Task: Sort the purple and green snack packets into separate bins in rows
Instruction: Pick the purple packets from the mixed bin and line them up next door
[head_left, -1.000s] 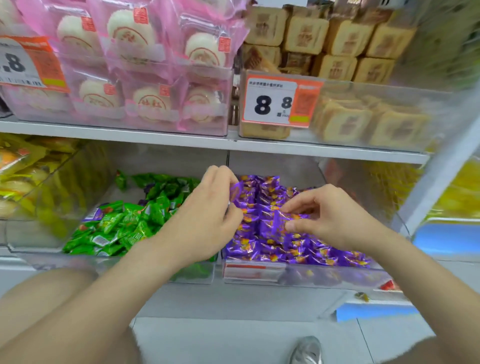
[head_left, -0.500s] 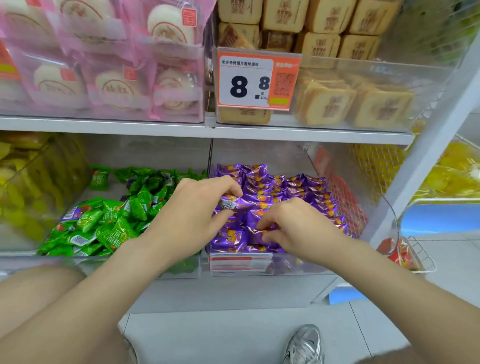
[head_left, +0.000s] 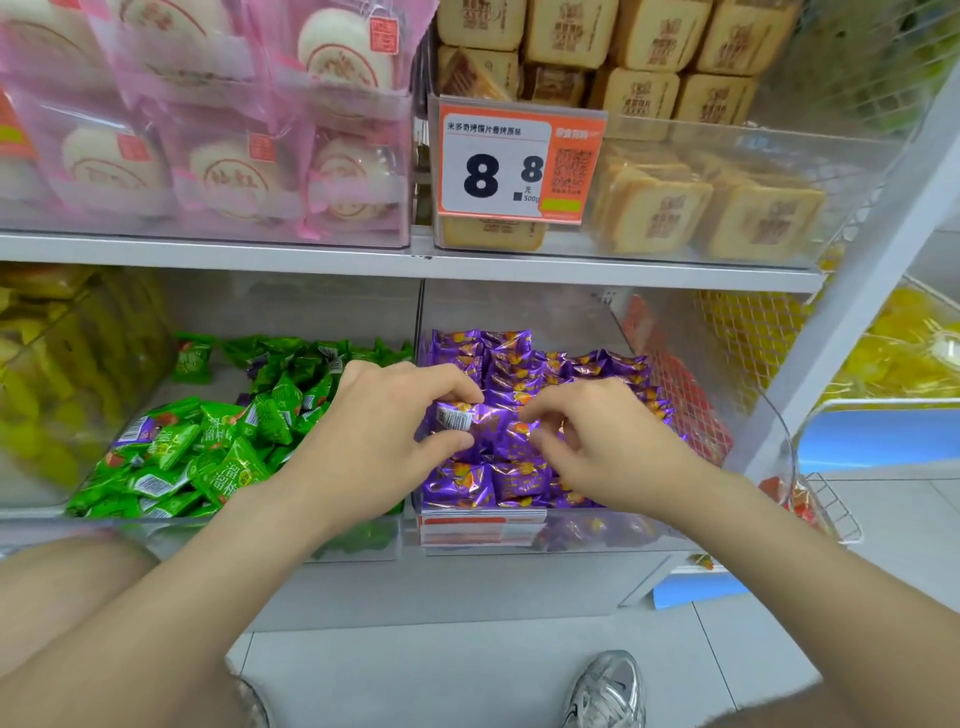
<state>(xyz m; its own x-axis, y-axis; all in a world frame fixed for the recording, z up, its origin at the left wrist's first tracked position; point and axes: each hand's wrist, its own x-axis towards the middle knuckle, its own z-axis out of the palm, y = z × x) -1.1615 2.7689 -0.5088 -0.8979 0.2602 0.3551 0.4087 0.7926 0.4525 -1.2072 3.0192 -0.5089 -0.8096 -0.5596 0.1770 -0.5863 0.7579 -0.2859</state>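
1. A lower shop shelf (head_left: 363, 577) carries two clear bins side by side. The left bin (head_left: 208, 538) holds green packets (head_left: 223, 457). The right bin (head_left: 649, 530) holds purple packets (head_left: 509, 364).
2. The purple packets lie in rough rows running from the back of the shelf to its front edge. The green packets lie in a loose heap.
3. The left hand (head_left: 384, 431) reaches across into the right bin. It pinches one held packet (head_left: 457, 415) by its barcode end, between thumb and forefinger, near the middle of the rows.
4. The right hand (head_left: 608, 441) is just beside it, with its fingers curled down onto the purple rows. Whether it pinches a packet or only presses on them cannot be told.
5. A stray packet (head_left: 136, 430), purple, lies among the green ones near the front left corner of the left bin. The sorting therefore looks unfinished.
6. Possible slips from here:
   - The foil looks slick, and the left hand holds the packet only by one end, so it may slide out and land crooked.
   - Pushing it into a tight row may lift the neighbouring packets out of line.
   - The left forearm crosses above the green heap and may knock packets over the front edge of the shelf.
   - The stray packet is half buried and easy to miss.
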